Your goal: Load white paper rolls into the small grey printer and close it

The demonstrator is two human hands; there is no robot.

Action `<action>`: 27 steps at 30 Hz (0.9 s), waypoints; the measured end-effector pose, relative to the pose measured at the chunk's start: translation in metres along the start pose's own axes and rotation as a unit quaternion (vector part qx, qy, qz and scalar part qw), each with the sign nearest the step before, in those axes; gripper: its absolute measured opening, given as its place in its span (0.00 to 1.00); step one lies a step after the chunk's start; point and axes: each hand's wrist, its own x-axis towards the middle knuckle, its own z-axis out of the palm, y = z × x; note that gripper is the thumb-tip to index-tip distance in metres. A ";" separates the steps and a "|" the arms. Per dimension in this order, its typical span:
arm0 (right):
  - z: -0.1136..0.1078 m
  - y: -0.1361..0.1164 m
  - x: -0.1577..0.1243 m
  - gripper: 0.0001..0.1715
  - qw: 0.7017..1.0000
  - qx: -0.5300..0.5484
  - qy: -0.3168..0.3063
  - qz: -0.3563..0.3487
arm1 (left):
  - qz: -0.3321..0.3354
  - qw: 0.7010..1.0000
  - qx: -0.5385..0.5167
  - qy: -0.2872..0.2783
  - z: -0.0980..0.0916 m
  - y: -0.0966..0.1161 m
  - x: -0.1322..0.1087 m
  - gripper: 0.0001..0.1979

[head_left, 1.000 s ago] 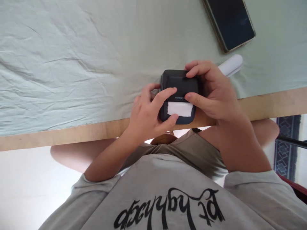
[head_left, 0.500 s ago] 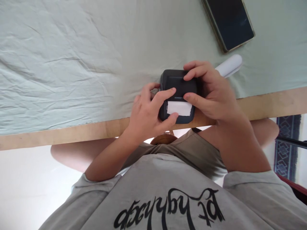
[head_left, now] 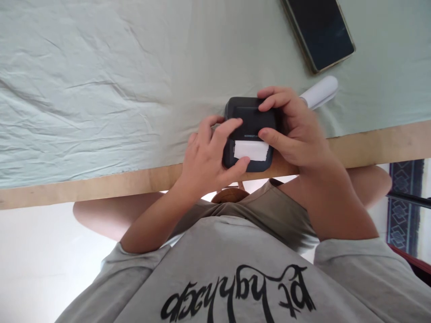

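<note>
A small black label printer (head_left: 251, 117) with upside-down lettering on top sits at the table's near edge. A strip of white label paper (head_left: 252, 151) lies across its near part. My left hand (head_left: 210, 150) is closed round the printer's left side, its thumb at the paper's near edge and its index fingertip on the top face. From the right, my right hand (head_left: 296, 125) grips the printer, thumb and fingers bent over the top. The undersides of both hands and the printer's right side are hidden.
A dark-screened phone (head_left: 319, 33) lies at the back right. Between it and my right hand is a white rounded object (head_left: 321, 92), partly covered by the hand. A wrinkled pale green cloth (head_left: 101, 80) covers the table, leaving a bare wooden edge (head_left: 84, 181) in front.
My left index fingertip has shifted slightly left and away from me on the printer's top, and more lettering shows. Both hands keep their hold; the view has shifted slightly.
</note>
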 end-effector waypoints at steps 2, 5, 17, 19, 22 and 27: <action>0.002 0.000 -0.002 0.20 1.000 -0.010 0.010 -0.004 | -0.001 1.000 -0.012 0.003 -0.002 -0.001 0.000 0.39; 0.006 0.000 -0.004 0.21 1.000 -0.006 0.030 0.007 | -0.007 1.000 -0.024 -0.017 -0.008 -0.001 -0.004 0.45; 0.014 0.002 -0.009 0.16 0.994 0.011 0.099 0.050 | -0.034 0.998 0.035 -0.025 -0.001 0.002 -0.018 0.58; 0.014 0.002 -0.010 0.16 0.994 0.007 0.096 0.054 | -0.039 0.998 0.036 -0.028 -0.001 0.002 -0.017 0.59; 0.013 0.003 -0.010 0.17 0.994 0.007 0.095 0.049 | -0.040 0.998 0.039 -0.032 0.000 0.001 -0.017 0.60; 0.013 0.003 -0.008 0.18 0.995 0.025 0.099 0.021 | -0.040 0.998 0.041 -0.023 0.002 0.001 -0.019 0.60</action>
